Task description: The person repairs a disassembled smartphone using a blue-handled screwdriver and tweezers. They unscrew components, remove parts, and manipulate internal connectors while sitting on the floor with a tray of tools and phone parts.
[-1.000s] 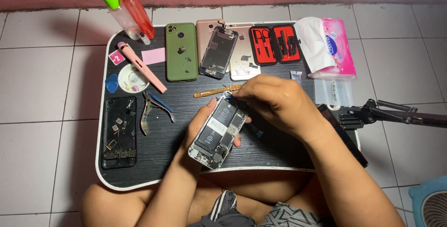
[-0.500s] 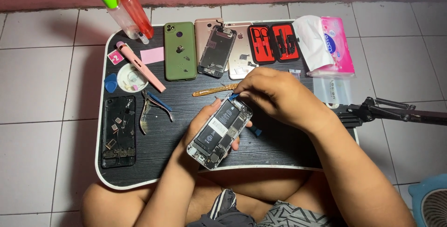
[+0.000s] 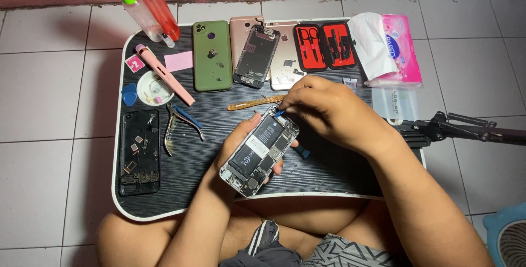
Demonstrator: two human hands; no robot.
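My left hand (image 3: pixel 235 154) holds an opened phone (image 3: pixel 259 151) from below, its black battery and inner parts facing up, tilted above the black lap table (image 3: pixel 181 187). My right hand (image 3: pixel 329 111) grips a small blue tool (image 3: pixel 279 113), its tip resting at the top end of the phone. A second blue piece (image 3: pixel 302 152) shows under the right hand beside the phone.
On the table lie a green phone case (image 3: pixel 211 54), a rose phone housing with a screen part (image 3: pixel 256 53), a red tool case (image 3: pixel 326 46), pliers (image 3: pixel 178 125), a black phone shell (image 3: pixel 139 151), a thin pry stick (image 3: pixel 252 103), a pink pen. Spray bottles (image 3: pixel 148 4) and a tissue pack (image 3: pixel 400 48) flank it.
My right hand has shifted slightly up and right along the phone's top end; the phone stays held in my left hand at nearly the same tilt.
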